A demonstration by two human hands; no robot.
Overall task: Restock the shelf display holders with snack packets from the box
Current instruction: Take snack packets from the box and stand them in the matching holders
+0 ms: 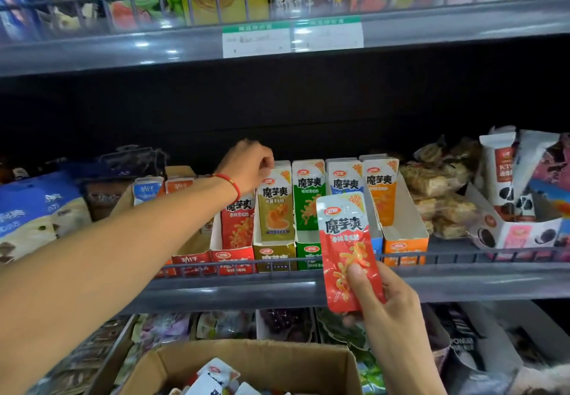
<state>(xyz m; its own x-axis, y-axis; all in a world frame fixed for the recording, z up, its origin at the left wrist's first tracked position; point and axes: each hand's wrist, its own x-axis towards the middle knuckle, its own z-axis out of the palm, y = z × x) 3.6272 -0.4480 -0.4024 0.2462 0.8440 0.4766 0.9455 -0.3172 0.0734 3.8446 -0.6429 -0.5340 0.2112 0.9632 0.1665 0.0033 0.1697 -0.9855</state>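
Box: cardboard box (256, 360) at 6 o'clock, nearest the camera, flaps open, white-topped packets loose inside; placed under the shelf, likely so each pick is a short lift.
Right hand: right hand (391, 311) at 5 o'clock pinches the lower end of 1 red packet (348, 249), thumb on the front, fingers behind; packet held upright, label facing out, probably to match it to a holder.
Left hand: left hand (249, 167) at 11 o'clock of the packet, fingers curled over the tops of the packets at the back of the red holder (229, 240); whether it grips them or only presses them I cannot tell. Judged purpose: to make a slot in the row.
Holders: 4 more stand touching in a row at 12 o'clock: olive holder (274, 255), green holder (308, 249), a blue one mostly hidden behind the held packet, orange holder (404, 246).
Edges: wire rail (462, 255) runs along the shelf lip; packet must clear it and the holder's front wall.
Open room: dark gap above the holders, under the upper shelf (123, 55), gives free approach from above.
Stage: judged mid-restock, red packet not yet in.
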